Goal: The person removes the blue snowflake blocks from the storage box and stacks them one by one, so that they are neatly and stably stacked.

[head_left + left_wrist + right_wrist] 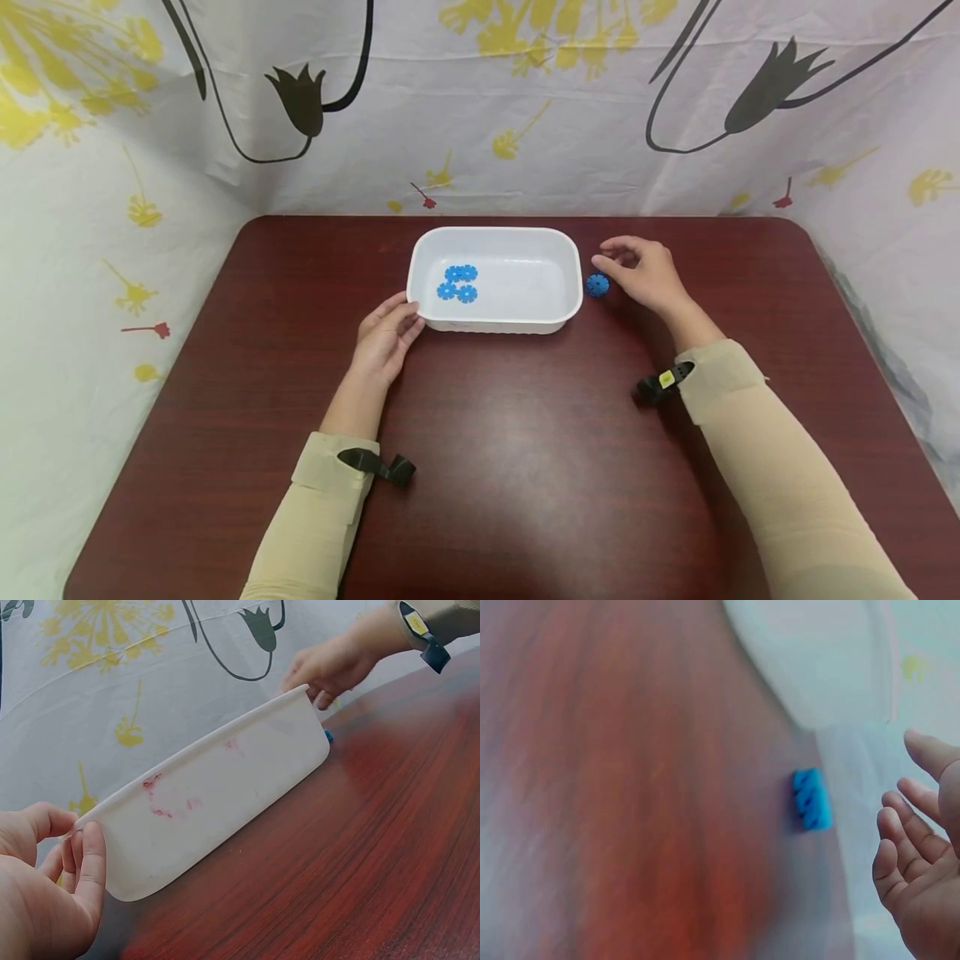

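The blue, notched, round plastic-looking piece (597, 286) should handle as light and stiff; grip opposite edges, where notches should limit slipping. It sits at 8 o'clock from the right hand (645, 271), whose parted fingers hold nothing, and at 3 o'clock from the white, rounded-rectangular tray (517, 326). Left hand (386, 337): pinching the tray's rim, 8 o'clock.

A dark red table (495, 458) bears a white tub (525, 287) near its far edge. A blue piece (597, 286) sits alongside.
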Action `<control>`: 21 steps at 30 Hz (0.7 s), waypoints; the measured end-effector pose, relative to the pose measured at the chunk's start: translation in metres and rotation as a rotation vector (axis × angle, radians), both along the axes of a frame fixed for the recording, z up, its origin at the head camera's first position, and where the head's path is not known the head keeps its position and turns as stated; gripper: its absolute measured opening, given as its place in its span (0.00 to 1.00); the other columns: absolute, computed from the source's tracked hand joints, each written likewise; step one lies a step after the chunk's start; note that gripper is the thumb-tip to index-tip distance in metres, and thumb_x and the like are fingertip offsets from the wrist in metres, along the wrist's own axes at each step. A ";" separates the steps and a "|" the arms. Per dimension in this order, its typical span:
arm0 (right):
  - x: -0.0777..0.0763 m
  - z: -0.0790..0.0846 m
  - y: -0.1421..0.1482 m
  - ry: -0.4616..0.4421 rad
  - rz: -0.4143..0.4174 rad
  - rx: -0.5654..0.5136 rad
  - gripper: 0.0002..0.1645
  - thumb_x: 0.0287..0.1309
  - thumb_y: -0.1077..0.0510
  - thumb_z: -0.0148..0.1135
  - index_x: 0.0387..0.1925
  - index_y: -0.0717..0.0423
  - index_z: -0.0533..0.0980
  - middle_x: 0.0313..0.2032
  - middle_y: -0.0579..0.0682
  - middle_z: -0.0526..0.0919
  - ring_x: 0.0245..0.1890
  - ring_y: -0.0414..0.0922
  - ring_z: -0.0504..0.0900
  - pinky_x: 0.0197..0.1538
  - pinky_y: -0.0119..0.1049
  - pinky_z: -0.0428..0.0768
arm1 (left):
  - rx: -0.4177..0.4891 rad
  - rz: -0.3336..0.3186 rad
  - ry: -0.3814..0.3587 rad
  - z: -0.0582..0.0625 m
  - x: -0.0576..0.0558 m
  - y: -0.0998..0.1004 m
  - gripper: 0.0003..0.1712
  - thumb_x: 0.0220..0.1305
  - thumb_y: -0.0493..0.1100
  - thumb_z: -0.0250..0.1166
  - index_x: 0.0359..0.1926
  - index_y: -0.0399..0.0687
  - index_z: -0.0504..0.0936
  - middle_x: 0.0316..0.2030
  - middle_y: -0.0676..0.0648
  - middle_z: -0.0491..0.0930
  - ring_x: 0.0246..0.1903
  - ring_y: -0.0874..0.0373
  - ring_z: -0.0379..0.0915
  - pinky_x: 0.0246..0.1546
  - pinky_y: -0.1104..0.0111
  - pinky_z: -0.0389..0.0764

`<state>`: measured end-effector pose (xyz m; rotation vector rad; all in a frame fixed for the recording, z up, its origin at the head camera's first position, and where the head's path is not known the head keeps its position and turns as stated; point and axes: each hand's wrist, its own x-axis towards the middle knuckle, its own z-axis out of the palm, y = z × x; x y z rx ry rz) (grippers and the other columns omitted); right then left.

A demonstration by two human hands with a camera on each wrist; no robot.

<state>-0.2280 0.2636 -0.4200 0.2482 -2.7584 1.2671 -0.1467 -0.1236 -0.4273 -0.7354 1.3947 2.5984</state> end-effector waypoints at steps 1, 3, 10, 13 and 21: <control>0.000 0.003 -0.002 0.007 -0.005 -0.015 0.24 0.64 0.47 0.69 0.52 0.61 0.81 0.43 0.58 0.86 0.38 0.40 0.80 0.38 0.24 0.76 | 0.006 0.002 0.002 0.000 0.000 0.000 0.15 0.67 0.30 0.65 0.53 0.40 0.78 0.35 0.48 0.80 0.31 0.62 0.79 0.40 0.74 0.87; -0.001 0.008 -0.008 0.020 -0.009 -0.044 0.23 0.65 0.48 0.69 0.52 0.61 0.82 0.43 0.58 0.86 0.38 0.37 0.80 0.41 0.23 0.76 | 0.010 0.007 0.004 0.000 0.000 0.000 0.14 0.67 0.29 0.64 0.52 0.40 0.78 0.35 0.48 0.80 0.31 0.62 0.79 0.40 0.74 0.87; 0.003 0.026 -0.036 0.046 0.004 -0.127 0.21 0.66 0.50 0.68 0.52 0.60 0.81 0.43 0.55 0.84 0.40 0.41 0.80 0.46 0.26 0.79 | 0.033 0.016 0.008 0.002 0.000 0.000 0.12 0.66 0.28 0.64 0.49 0.41 0.79 0.34 0.48 0.80 0.31 0.61 0.79 0.40 0.74 0.87; 0.004 0.031 -0.049 0.081 0.018 -0.159 0.19 0.65 0.52 0.69 0.51 0.61 0.82 0.41 0.55 0.84 0.38 0.40 0.80 0.43 0.24 0.79 | 0.024 0.012 0.005 0.002 0.000 0.000 0.12 0.67 0.28 0.64 0.49 0.41 0.79 0.35 0.48 0.80 0.31 0.61 0.78 0.40 0.74 0.87; 0.000 0.036 -0.080 0.111 0.092 -0.207 0.16 0.61 0.57 0.72 0.47 0.64 0.83 0.38 0.56 0.85 0.37 0.38 0.79 0.39 0.24 0.78 | 0.030 0.009 0.006 0.003 0.000 0.001 0.12 0.67 0.28 0.64 0.49 0.41 0.78 0.34 0.48 0.79 0.30 0.61 0.78 0.40 0.74 0.87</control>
